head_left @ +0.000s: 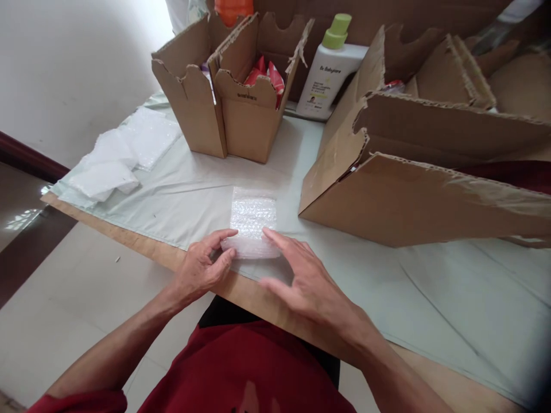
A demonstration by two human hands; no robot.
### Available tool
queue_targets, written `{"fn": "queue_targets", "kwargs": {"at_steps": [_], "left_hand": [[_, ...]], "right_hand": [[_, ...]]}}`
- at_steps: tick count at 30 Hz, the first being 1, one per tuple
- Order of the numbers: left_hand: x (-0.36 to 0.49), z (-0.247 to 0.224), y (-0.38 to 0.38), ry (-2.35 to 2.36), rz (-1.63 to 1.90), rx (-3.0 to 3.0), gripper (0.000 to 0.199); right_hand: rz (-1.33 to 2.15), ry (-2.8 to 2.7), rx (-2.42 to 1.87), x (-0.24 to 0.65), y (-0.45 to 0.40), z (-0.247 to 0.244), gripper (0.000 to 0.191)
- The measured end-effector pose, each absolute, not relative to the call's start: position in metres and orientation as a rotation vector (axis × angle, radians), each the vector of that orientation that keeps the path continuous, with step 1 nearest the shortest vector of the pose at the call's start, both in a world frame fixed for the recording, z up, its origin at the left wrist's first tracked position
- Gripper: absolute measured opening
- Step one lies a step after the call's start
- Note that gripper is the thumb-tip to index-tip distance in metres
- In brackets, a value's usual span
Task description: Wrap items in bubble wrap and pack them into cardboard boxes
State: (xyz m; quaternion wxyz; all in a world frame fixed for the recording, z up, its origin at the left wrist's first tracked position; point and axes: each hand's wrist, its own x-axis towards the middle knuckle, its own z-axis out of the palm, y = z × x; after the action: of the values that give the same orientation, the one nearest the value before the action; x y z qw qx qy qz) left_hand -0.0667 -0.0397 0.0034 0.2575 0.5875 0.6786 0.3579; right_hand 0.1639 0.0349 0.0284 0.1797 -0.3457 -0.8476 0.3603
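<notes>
Nearest was a red shirt (249,370), and before it the brown edge of the table (150,244). The left hand (200,264) touched the left side of a small rectangular piece of bubble wrap (253,212); its index finger and thumb were a narrow gap apart, but whether they pinched the plastic, I could not tell. The right hand (307,275) held its thumb spread wide from the fingers, which reached over the right side. The piece, shiny and bumpy, lay flat on a pale, creased cloth (185,198), its near end a whiter band. To the right stood a large corrugated box (404,201) with ragged rims. At far left, thin white sheets (114,152) overlapped loosely. Farther were 2 narrow cardboard boxes (249,135), tapered downwards, and a smooth white bottle (321,83) with a green cap.
</notes>
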Motion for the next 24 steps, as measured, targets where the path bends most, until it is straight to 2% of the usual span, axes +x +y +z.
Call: {"fn": "queue_targets", "kwargs": {"at_steps": [3,7,13,18,21,24], "left_hand": [[-0.065,-0.003,-0.036,1.945,1.009,1.595,0.037],[-0.064,-0.014,-0.032,2.026,1.044,1.792,0.040],[-0.063,-0.022,-0.030,2.060,0.964,1.945,0.043],[-0.066,-0.017,-0.038,2.043,1.080,2.044,0.044],[-0.067,-0.011,-0.049,1.851,1.079,2.175,0.044],[-0.067,-0.009,-0.054,1.752,1.054,2.169,0.035]], "right_hand": [[0.976,-2.289,-1.138,0.143,0.045,0.006,0.050],[0.753,-2.286,-1.156,0.140,0.048,-0.009,0.047],[0.224,-2.439,-0.872,0.155,0.031,0.007,0.035],[0.295,-2.623,-0.710,0.143,0.036,0.003,0.026],[0.483,-2.584,-0.754,0.143,0.041,0.003,0.030],[0.710,-2.561,-0.831,0.147,0.041,0.007,0.027]]}}
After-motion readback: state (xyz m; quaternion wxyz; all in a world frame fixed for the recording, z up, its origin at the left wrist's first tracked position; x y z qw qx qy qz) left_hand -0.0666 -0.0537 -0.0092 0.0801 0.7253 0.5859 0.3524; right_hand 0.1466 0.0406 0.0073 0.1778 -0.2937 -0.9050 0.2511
